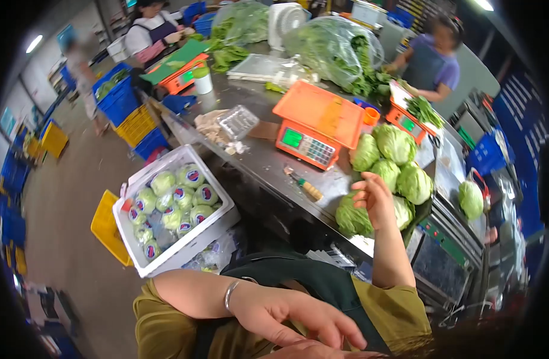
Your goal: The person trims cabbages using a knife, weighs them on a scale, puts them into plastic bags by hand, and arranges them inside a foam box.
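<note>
Stainless steel tops the long worktable (253, 173) in this workroom, where blue and yellow crates line the floor (65, 221) at the left. On the table's near right part sits a heap of pale green lettuce heads (394, 143), just right of an orange weighing scale (315, 142) with a lit green display. The person's right hand (375, 197) is held over the near side of this heap, empty, its fingers spread and slightly bent; one lettuce head lies just below and left of the fingers, while others lie beyond and to the right. Whether skin meets leaf, I cannot tell. The left hand (286, 314), a silver bangle (229, 295) at its wrist, is in front of the dark apron (328, 284), well apart from the heap, its fingers loose and parted. A wooden-handled tool (311, 189) lies on the steel, left of the right hand. Farther left, beside the table's edge, a white foam box (190, 257) holds green heads (162, 182), several bearing round labels. Two co-workers (433, 63) are across the table, near bagged leafy greens (334, 48).
</note>
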Tool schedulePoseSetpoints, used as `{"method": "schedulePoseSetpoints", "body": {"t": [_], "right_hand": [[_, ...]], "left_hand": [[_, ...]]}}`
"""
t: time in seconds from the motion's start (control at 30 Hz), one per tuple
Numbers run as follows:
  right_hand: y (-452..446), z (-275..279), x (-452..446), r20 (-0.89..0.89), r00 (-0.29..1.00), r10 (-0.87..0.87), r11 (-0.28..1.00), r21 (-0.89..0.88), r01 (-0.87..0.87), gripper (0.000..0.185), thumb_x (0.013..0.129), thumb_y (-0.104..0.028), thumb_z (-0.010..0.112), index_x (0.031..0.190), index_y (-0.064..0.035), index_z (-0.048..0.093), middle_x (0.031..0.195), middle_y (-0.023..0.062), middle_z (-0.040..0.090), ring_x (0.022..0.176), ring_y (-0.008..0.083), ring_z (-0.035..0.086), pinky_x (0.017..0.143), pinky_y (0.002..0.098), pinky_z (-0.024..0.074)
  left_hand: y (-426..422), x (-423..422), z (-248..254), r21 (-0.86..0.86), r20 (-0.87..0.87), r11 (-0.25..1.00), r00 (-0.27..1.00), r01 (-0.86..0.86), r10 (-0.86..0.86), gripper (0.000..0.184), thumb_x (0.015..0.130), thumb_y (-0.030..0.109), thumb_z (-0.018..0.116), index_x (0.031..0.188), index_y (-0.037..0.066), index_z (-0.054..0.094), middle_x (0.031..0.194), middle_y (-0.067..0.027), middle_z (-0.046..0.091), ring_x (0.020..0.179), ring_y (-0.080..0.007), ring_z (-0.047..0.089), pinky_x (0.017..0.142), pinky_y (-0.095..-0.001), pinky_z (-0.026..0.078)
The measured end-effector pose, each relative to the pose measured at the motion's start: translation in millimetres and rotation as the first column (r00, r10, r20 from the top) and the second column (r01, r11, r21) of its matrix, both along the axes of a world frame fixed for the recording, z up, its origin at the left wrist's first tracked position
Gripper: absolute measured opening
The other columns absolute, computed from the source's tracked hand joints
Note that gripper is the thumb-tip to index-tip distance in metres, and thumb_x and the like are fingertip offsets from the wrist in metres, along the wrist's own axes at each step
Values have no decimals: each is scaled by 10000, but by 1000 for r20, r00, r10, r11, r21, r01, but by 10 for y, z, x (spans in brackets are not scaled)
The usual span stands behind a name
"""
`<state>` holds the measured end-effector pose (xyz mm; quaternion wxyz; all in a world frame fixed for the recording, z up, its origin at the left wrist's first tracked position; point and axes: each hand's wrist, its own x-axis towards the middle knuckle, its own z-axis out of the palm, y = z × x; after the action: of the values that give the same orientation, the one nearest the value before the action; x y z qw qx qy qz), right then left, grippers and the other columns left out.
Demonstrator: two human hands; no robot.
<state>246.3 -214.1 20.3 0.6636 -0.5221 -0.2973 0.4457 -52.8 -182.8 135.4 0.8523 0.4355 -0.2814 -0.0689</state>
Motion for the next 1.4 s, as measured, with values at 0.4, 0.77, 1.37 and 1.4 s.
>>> {"method": "schedulePoseSetpoints", "body": {"t": [0.4, 0.77, 1.37, 1.4], "right_hand": [[1496, -727, -656, 647, -87, 758, 640, -711, 292, 326, 721, -223, 600, 947, 9, 633, 934, 196, 644, 880, 322, 635, 774, 390, 497], [1575, -1385, -865, 949, -78, 306, 942, -290, 172, 318, 718, -157, 582, 992, -13, 508, 868, 181, 576, 797, 366, 587, 695, 448, 477], [1904, -1689, -1328, 922, 214, 323, 894, -372, 250, 265, 879, -229, 539, 860, 22, 455, 722, 209, 517, 653, 385, 497, 612, 424, 401], [1902, -1670, -1345, 920, 221, 323, 894, -373, 248, 262, 879, -227, 538, 860, 21, 455, 716, 205, 513, 645, 377, 494, 608, 422, 400]], "left_hand": [[78, -697, -120, 19, 335, 890, 842, -455, 423, 291, 883, 300, 564, 969, 28, 508, 1258, -168, 448, 1095, -241, 491, 896, -341, 390], [212, -2305, -482, 50, 253, 270, 274, -961, 928, 231, 799, 213, 651, 674, 29, 584, 1005, -287, 588, 899, -342, 587, 773, -381, 458], [1916, -4361, -4781, 896, -416, 25, -817, -444, 399, 360, 759, 230, 652, 1043, 34, 548, 945, -59, 599, 827, -147, 594, 633, -286, 465], [2001, -4321, -5142, 947, -293, 15, -844, -321, 450, 352, 751, 230, 654, 1023, 30, 554, 938, -67, 598, 820, -146, 592, 624, -277, 466]]}}
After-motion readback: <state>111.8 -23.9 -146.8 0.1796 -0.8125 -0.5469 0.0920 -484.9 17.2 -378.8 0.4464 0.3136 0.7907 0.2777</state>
